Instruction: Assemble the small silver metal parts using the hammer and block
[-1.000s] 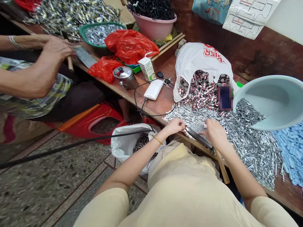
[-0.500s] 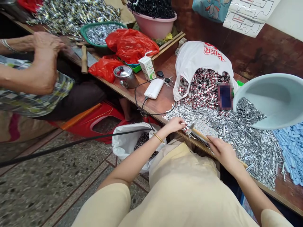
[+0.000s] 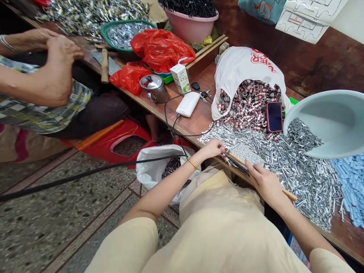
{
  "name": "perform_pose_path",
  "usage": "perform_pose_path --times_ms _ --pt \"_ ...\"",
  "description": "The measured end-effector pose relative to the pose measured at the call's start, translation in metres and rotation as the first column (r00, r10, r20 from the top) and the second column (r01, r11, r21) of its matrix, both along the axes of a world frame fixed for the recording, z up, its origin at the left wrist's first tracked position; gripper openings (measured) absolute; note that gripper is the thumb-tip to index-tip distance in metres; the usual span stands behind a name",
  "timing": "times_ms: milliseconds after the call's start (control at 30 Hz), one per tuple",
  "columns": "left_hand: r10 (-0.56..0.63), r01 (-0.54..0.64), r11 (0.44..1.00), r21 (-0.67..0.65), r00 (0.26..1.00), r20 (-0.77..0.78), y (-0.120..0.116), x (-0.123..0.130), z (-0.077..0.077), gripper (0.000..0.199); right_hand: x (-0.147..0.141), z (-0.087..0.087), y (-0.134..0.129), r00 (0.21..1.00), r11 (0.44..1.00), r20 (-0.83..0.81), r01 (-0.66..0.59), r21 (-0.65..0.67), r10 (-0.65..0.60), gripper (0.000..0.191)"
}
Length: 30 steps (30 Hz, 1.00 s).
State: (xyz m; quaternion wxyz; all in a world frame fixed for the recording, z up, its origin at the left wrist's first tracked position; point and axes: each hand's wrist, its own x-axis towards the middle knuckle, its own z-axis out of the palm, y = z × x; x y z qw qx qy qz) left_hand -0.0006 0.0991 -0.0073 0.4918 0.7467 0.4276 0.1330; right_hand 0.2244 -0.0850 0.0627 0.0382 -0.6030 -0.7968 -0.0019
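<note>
My left hand [image 3: 214,148] is pinched at the table's front edge, by the tip of a wooden-edged tool; what its fingers hold is too small to name. My right hand [image 3: 265,181] is wrapped round the wooden-edged tool [image 3: 236,160], whose wooden end [image 3: 289,195] sticks out beyond the wrist. A speckled flat block [image 3: 250,153] lies just behind the tool. Loose silver metal pieces [image 3: 305,182] spread over the table around it. Behind them a white plastic bag [image 3: 231,62] spills red and silver small parts [image 3: 247,100], with a phone [image 3: 274,116] on top.
A grey-blue basin [image 3: 341,125] tilts at the right beside light blue pieces [image 3: 352,182]. Left of the bag are a power bank [image 3: 188,104], keys [image 3: 203,94], a drink carton [image 3: 180,79] and a metal cup [image 3: 155,89]. A white sack [image 3: 148,172] stands below; another person's hands [image 3: 61,47] are upper left.
The view has shifted slightly. My right hand's fingers have moved a little up and left along the tool, while my left hand stays near its tip. The other person's hands have shifted slightly.
</note>
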Motion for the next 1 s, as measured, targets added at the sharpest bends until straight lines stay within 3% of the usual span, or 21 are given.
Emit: perform_pose_path --times_ms 167,367,500,667,767,833,900,1000 --pt "-0.046 0.046 0.998 0.045 0.999 -0.006 -0.003 -0.003 0.007 0.018 0.001 0.002 0.002 1.000 1.000 -0.017 0.013 -0.017 -0.014 0.042" --pt "-0.093 0.092 0.993 0.073 0.996 0.009 -0.004 -0.001 0.011 0.022 0.003 0.009 -0.001 0.996 0.994 -0.089 0.038 0.104 -0.028 0.042" --pt "-0.110 0.109 0.991 0.077 0.994 0.012 -0.002 0.000 0.010 0.025 -0.001 0.003 0.002 0.998 0.998 -0.062 -0.001 0.068 0.006 0.043" --pt "-0.095 0.092 0.993 0.078 0.995 0.027 0.000 -0.001 0.008 0.026 -0.002 -0.003 0.005 0.992 0.999 -0.117 0.044 0.029 -0.041 0.043" --pt "-0.061 0.062 0.998 -0.013 0.996 0.064 -0.002 -0.003 0.006 0.016 0.006 -0.007 0.009 0.962 0.993 -0.251 0.094 -0.070 -0.109 0.042" --pt "0.016 0.002 0.991 -0.132 0.991 0.131 -0.006 -0.004 0.006 0.013 0.014 -0.013 0.010 0.892 0.973 -0.396 0.165 -0.162 -0.217 0.041" --pt "0.098 -0.048 0.972 -0.231 0.973 0.210 -0.011 -0.001 0.007 0.022 0.021 -0.020 0.008 0.806 0.938 -0.486 0.243 -0.248 -0.337 0.042" --pt "0.141 -0.106 0.983 -0.147 0.958 0.251 -0.017 0.008 0.010 0.024 0.028 -0.032 0.002 0.792 0.900 -0.434 0.343 -0.268 -0.430 0.041"
